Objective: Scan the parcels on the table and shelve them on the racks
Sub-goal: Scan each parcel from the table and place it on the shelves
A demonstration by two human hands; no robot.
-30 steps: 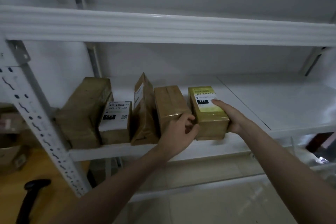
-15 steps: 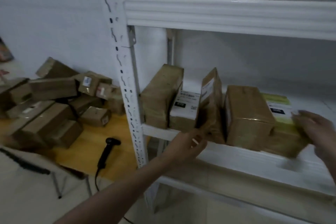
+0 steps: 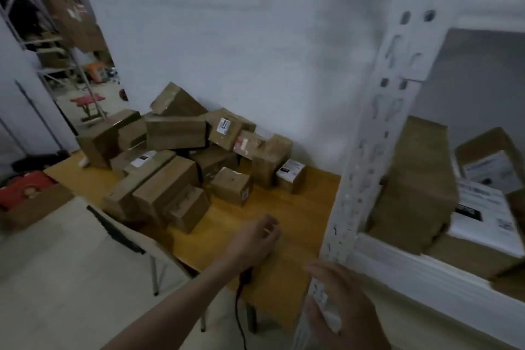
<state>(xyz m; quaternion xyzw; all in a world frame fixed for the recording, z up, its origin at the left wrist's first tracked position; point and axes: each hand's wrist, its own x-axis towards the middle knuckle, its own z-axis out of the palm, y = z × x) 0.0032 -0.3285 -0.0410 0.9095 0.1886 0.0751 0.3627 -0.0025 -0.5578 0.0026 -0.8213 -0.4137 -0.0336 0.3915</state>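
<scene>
Left hand (image 3: 255, 241) above scanner (image 3: 246, 275); taped brown parcels (image 3: 176, 156)

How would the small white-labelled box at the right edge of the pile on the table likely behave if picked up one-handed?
The small box looks like a compact, square-edged carton, so probably rigid and easy to hold. It stands apart on the bare wooden table, so lifting it likely disturbs nothing. Its taped faces may be a little slick.

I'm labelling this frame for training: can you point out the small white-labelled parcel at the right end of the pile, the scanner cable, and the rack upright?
small white-labelled parcel (image 3: 290, 175): head view, on its white label face.
scanner cable (image 3: 240, 318): head view, on the black cord below the table edge.
rack upright (image 3: 377, 133): head view, on the perforated white post.
</scene>
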